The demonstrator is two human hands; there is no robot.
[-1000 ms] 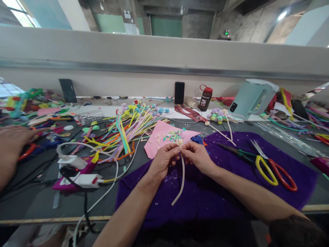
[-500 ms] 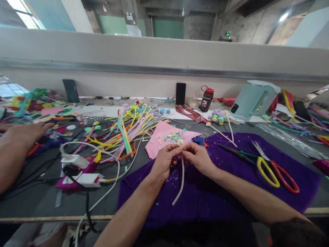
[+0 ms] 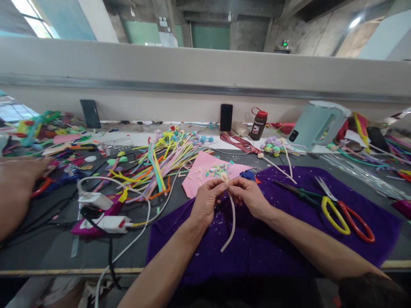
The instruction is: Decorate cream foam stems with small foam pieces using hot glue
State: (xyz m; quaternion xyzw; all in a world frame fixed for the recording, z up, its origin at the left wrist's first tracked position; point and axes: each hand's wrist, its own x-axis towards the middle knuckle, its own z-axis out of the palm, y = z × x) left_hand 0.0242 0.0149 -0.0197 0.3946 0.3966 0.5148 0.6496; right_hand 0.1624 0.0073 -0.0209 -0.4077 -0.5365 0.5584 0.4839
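Note:
Both of my hands meet over the purple cloth, pinching a small cream flower of pipe cleaner. Its cream stem hangs down below the fingers in a curve. My left hand is closed on the flower's base from the left. From the right, my right hand pinches the same spot; the fingertips hide the exact grip. Just beyond lies a pink sheet with small cut pieces in pastel colours. A blue object sits behind my right hand.
Scissors and dark-handled pliers lie on the cloth at right. A bundle of coloured pipe cleaners and a power strip with cables are at left. Another person's hand reaches in there. A kettle and a bottle stand behind.
The hanging stem has swung slightly to the right and the flower has turned a little in my fingers. The other person's hand at far left has drawn back leftward.

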